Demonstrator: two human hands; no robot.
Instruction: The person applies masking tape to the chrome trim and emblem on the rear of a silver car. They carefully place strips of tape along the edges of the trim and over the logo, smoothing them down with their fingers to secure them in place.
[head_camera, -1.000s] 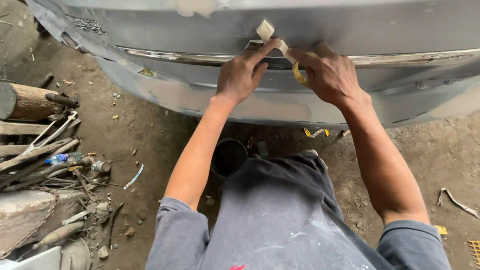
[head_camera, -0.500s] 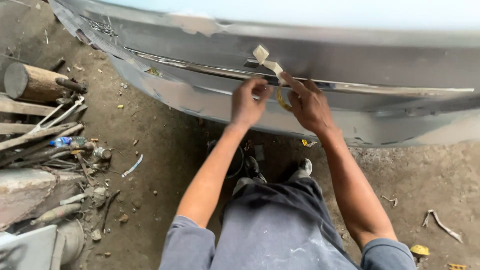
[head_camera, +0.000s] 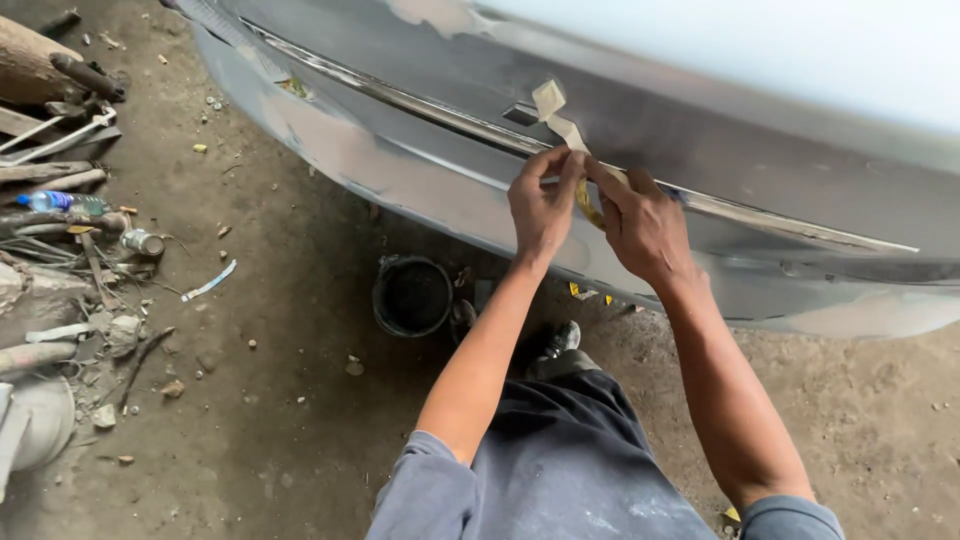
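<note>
A grey car body panel (head_camera: 700, 150) with a chrome trim strip (head_camera: 780, 222) runs across the top. A strip of beige masking tape (head_camera: 556, 112) sticks up from the trim, its free end curled. My left hand (head_camera: 540, 205) pinches the tape's lower part against the trim. My right hand (head_camera: 645, 225) is right beside it, gripping a yellowish tape roll (head_camera: 585, 200), mostly hidden between the two hands. Both forearms reach forward over my grey trousers (head_camera: 570, 470).
A black bucket (head_camera: 412, 295) stands on the dirt floor under the panel. At the left lie a log (head_camera: 40, 65), metal rods, a plastic bottle (head_camera: 62, 202) and scrap. Small yellow bits (head_camera: 590, 293) lie under the panel.
The view has shifted so the panel now runs diagonally. Both hands stay together on the tape at the trim, and more tape seems pressed along the strip.
</note>
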